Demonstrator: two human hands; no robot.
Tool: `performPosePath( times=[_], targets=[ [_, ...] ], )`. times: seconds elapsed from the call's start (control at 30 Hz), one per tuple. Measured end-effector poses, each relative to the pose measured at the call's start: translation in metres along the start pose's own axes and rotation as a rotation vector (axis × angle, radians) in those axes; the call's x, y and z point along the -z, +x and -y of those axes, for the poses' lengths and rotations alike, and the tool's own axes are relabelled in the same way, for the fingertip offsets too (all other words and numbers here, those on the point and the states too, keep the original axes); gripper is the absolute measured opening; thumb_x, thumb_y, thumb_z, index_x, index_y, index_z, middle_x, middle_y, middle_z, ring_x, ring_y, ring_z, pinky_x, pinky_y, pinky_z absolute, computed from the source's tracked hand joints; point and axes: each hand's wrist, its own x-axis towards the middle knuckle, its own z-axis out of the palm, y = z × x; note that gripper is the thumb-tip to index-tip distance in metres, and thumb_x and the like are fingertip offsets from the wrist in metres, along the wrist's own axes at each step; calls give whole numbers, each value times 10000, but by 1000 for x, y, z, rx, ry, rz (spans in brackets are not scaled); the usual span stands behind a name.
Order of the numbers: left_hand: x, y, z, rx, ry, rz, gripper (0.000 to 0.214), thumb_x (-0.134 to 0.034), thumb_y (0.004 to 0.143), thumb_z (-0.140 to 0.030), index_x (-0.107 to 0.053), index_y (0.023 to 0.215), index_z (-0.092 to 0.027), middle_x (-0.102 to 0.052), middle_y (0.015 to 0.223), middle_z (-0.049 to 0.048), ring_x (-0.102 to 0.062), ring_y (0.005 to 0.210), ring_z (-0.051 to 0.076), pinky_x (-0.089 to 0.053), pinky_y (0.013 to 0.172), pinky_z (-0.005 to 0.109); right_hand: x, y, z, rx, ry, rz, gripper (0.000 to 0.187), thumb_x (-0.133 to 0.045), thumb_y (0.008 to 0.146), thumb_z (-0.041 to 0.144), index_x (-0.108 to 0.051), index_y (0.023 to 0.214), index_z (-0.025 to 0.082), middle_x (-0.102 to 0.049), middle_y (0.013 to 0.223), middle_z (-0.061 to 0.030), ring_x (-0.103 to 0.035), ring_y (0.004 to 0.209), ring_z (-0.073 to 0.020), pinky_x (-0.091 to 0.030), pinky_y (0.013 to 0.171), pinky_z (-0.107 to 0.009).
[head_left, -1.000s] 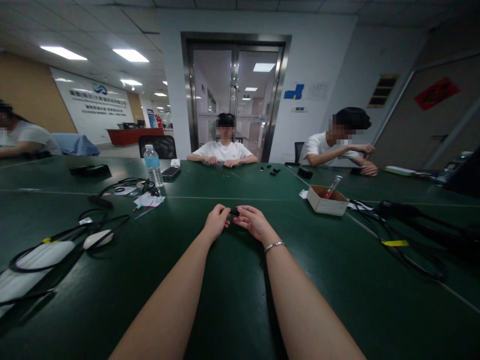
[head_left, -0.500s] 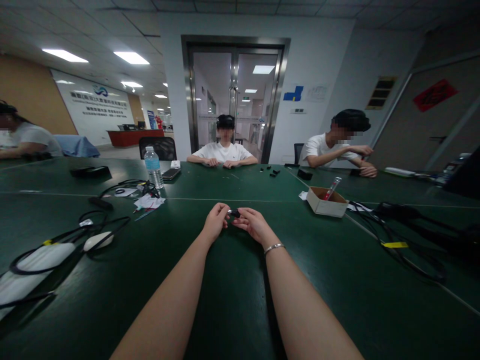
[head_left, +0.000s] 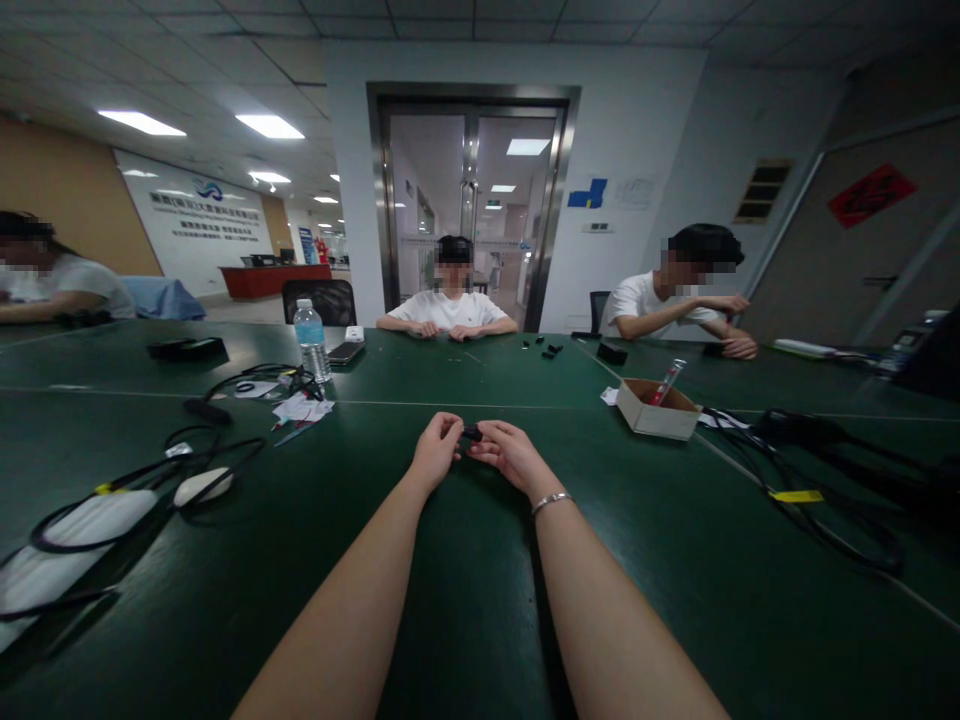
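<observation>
Both my hands meet over the middle of the dark green table [head_left: 465, 560]. My left hand [head_left: 435, 450] and my right hand [head_left: 510, 455] pinch a small black part [head_left: 472, 433] between their fingertips, just above the tabletop. A silver bracelet sits on my right wrist. What the small part is, I cannot make out.
A cardboard box [head_left: 658, 408] with a red-tipped tube stands to the right, black cables [head_left: 817, 490] beyond it. At the left lie cables, a white mouse [head_left: 201, 487], papers, a water bottle [head_left: 310, 340] and a phone. Three other people sit at the far and left sides.
The camera has tipped slightly, so everything sits a little lower in view. My hands keep pinching the small black part in the same place.
</observation>
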Motion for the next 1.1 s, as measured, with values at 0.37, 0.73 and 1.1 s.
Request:
performPosePath(
  times=[0.37,0.73,1.1],
  targets=[
    [-1,-1,-2,14,92,-10,296,-543,805,-441,-532,946,-181,-500,682,-21,-483,518,82,-389,411,163,-1,-1,1,12,4,-32,234,-758,729,151,-532,792,160,-659,657,-27,-663,534,-164,-600,621,-308],
    [-3,-1,-1,20,92,-7,303,-583,803,-401,-540,998,-173,-551,798,18,-540,614,94,-447,463,168,-3,-2,2,-24,15,-11,140,-695,812,179,-631,732,85,-605,612,-31,-573,520,-102,-588,636,-279],
    [-5,-2,-1,28,128,-6,241,-485,870,-332,-529,1050,-178,-544,802,18,-520,577,84,-427,445,160,-3,0,0,-22,39,-45,137,-606,868,142,-642,753,77,-602,684,-48,-560,523,-104,-592,657,-313]
  ],
)
